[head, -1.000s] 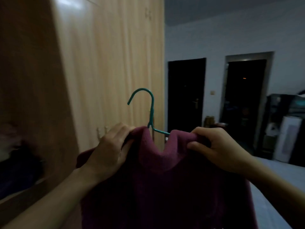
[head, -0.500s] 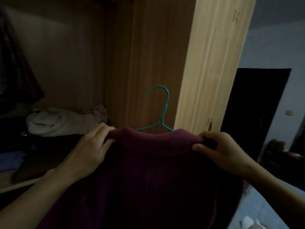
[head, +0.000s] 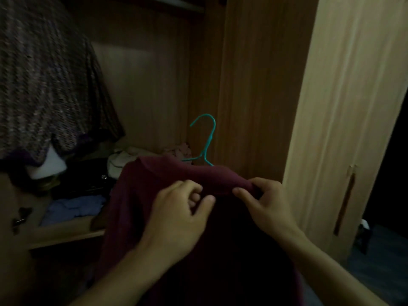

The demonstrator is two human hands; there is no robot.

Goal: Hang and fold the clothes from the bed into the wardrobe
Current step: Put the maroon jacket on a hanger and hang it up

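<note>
Maroon knit garment (head: 176,217), soft fabric, held up in front of the open wardrobe by both hands. Right hand (head: 265,204): thumb and curled fingers pinch the garment's top edge at its right shoulder, fabric bunched between them. Left hand (head: 178,219): in front of the garment just below the top edge, near the middle; fingers curled inward, thumb raised toward them. Whether the left hand has fabric in its grip cannot be told; lighting too dim at the fingertips.

The two hands are near each other, not touching.

Garment sits on a teal wire hanger (head: 204,140). Only the hook and the twisted neck show above the collar; the shoulders of the hanger are hidden under the fabric. Hook is free, pointing left, below the dark rail (head: 176,4) at the top of the compartment and well apart from it.

Wardrobe: light wooden wardrobe panel (head: 344,120) stands to the right of the hands. Inside, upper left, a striped grey-purple knitted garment (head: 44,85) hangs down. Below it, on a wooden shelf (head: 66,235), lie a crumpled blue cloth (head: 75,208), dark clothing (head: 88,177) and a pale bundle (head: 120,160) further back.
</note>
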